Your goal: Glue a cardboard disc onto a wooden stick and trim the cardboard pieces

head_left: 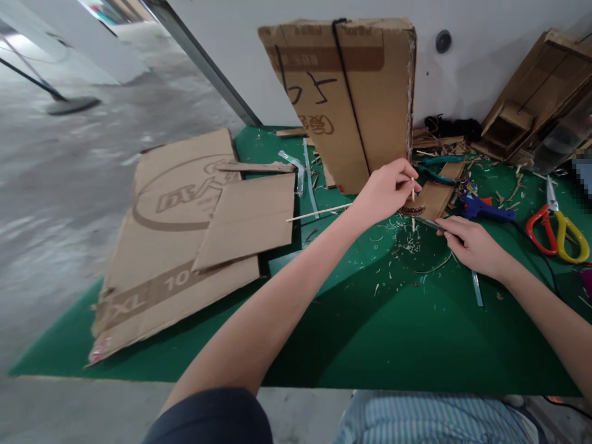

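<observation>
Two hands are at work over a green desk [393, 345], right of centre.

1. The left hand [386, 188] has its fingers pinched on a thin pale stick [413, 187], held upright just in front of the foot of the carton.
2. A small brown cardboard disc [411, 210] sits on the desk right under the left fingertips. The stick's lower end shows below it; whether the stick passes through cannot be told.
3. The right hand [472, 243] lies low on the desk, knuckles up, fingers clenched on a thin dark blade [429, 223]. The blade's tip points left, close to the disc and the stick's base; contact cannot be told.
4. Pale shavings [407, 242] are scattered between the two hands.
5. A tall carton [351, 92] with black marker strokes stands on end against the wall.
6. One long skewer [319, 213] lies flat, left of the left hand.
7. Several flat cardboard sheets [185, 246] overlap at the left and hang past the desk's edge.
8. A blue glue gun [485, 209] lies just beyond the right hand.
9. Scissors [559, 231] with red and yellow handles lie at the far right, well apart from the disc.
10. A clear strip [476, 288] lies beside the right wrist.
11. A cardboard model [541, 92] leans at the back right corner.
</observation>
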A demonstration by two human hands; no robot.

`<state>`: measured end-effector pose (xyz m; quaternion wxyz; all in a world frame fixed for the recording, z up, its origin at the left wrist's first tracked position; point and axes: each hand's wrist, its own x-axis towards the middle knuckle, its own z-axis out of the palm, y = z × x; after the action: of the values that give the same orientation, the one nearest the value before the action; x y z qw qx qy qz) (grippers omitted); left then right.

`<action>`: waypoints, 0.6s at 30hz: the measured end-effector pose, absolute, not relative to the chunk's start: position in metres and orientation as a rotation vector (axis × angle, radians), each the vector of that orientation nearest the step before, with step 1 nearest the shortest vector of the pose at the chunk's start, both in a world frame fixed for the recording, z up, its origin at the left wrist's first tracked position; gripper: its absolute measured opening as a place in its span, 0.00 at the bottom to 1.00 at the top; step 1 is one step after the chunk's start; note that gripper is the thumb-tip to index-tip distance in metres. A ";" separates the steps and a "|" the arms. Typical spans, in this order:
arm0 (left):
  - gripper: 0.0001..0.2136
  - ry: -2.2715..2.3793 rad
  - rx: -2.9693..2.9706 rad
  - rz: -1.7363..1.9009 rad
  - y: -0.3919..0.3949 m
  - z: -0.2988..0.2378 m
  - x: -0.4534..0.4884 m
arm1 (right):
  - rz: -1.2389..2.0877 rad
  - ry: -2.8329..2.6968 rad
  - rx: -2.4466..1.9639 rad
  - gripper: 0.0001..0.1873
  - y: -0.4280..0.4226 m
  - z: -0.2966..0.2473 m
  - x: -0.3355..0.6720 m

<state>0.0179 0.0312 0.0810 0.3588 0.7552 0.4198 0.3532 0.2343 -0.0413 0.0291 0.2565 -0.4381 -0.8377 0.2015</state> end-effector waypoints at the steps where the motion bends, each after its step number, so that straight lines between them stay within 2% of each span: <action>1: 0.06 1.081 1.948 0.913 0.031 0.081 0.018 | 0.557 -2.279 -1.191 0.22 -0.041 0.029 0.235; 13: 0.05 1.103 1.957 0.895 0.030 0.082 0.019 | 0.641 -2.369 -1.189 0.29 -0.040 0.030 0.245; 18: 0.06 1.096 1.972 0.889 0.031 0.082 0.018 | 0.663 -2.320 -1.172 0.27 -0.037 0.030 0.249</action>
<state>0.0181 0.0310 0.0817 0.3507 0.7616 0.4232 0.3433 0.2490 -0.0372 0.0296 0.2275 -0.4254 -0.8422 0.2407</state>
